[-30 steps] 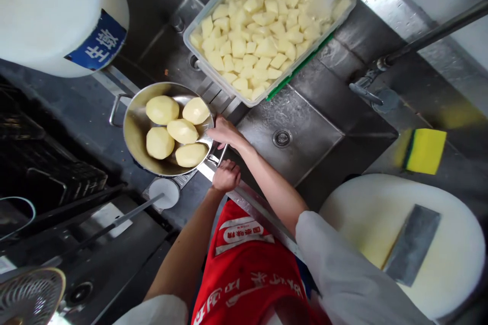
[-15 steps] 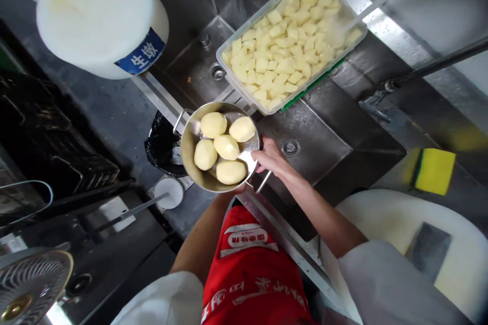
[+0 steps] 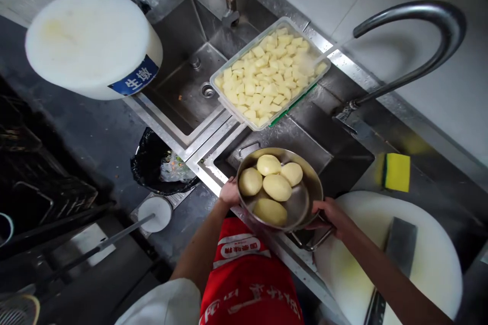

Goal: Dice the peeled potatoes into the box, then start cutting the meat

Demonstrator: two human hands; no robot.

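A round steel pan with loop handles (image 3: 313,190) holds several peeled potatoes (image 3: 277,187), and it hangs above the sink's front edge. My left hand (image 3: 230,192) is closed on its left side, the fingertips partly hidden by the pan. On the opposite side, my right hand (image 3: 328,215) grips the rim, with thumb and fingers near one loop handle. A clear plastic tub (image 3: 244,121) full of cut potato chunks (image 3: 267,73) rests across the sinks, with water running into it from the curved faucet (image 3: 444,25).
To the right, a cleaver (image 3: 401,246) lies on a round white chopping board (image 3: 438,269). Another thick board (image 3: 91,35) stands at upper left. Yellow sponges (image 3: 397,172) sit on the counter. A black-lined bin (image 3: 147,160) stands on the floor below the sink (image 3: 179,81).
The pan has moved right, toward the cleaver's board, and the potatoes have shifted in it. My left hand now shows at its left side. The view has swung, revealing the whole faucet.
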